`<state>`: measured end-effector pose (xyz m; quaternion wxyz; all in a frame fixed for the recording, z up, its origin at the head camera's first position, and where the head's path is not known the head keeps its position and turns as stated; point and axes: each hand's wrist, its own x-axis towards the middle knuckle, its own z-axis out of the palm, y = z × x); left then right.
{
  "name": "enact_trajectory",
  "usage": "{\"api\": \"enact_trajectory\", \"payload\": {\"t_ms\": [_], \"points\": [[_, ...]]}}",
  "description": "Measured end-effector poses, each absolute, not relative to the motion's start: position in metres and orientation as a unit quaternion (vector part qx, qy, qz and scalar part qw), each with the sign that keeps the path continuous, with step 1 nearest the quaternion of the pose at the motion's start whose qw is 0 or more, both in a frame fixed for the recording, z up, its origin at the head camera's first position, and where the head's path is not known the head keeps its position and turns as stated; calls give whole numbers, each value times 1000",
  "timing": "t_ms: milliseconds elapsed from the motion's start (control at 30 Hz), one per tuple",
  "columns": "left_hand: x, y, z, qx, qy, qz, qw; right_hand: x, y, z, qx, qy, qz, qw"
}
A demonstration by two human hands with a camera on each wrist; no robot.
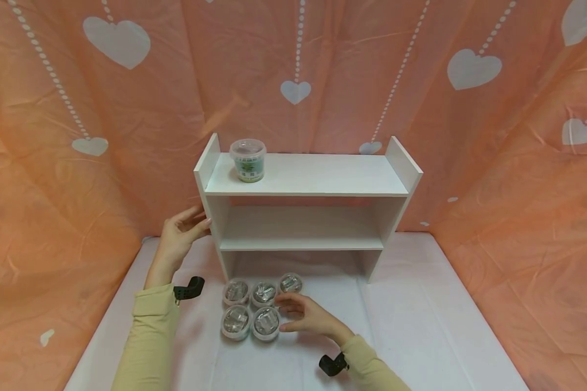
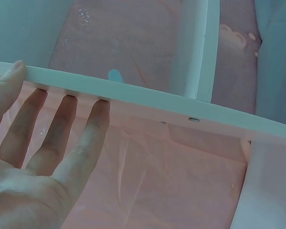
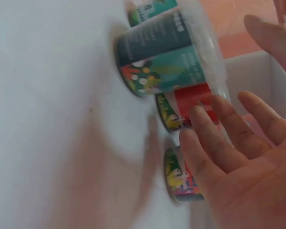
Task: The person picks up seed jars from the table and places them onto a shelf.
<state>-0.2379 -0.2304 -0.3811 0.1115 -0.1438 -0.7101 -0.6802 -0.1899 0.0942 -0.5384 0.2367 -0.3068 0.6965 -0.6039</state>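
My left hand (image 1: 178,239) touches the left side panel of the white shelf (image 1: 305,175); in the left wrist view its straight fingers (image 2: 78,157) rest against the panel, the thumb over its edge. My right hand (image 1: 313,317), fingers spread and slightly bent, is beside the front right tub (image 1: 266,321) and holds nothing. Several lidded tubs stand in front of the shelf, among them the front left tub (image 1: 236,320) and the back right tub (image 1: 291,283). In the right wrist view, a green-labelled tub (image 3: 164,57) is close to the right hand (image 3: 252,167); whether they touch, I cannot tell.
Another clear tub (image 1: 248,161) with a green label stands at the left of the top shelf. The shelf's middle board (image 1: 300,225) bears nothing. A white cloth (image 1: 420,320) covers the table, and orange curtains (image 1: 254,70) with hearts hang behind and at both sides.
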Motion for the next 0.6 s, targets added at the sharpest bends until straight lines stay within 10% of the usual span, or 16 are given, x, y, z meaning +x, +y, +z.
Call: {"api": "enact_trajectory", "payload": {"t_ms": [600], "points": [[-238,-231,-381,-146,-702,-688,110,-181,83,-553,-283,699,-614,234]]}}
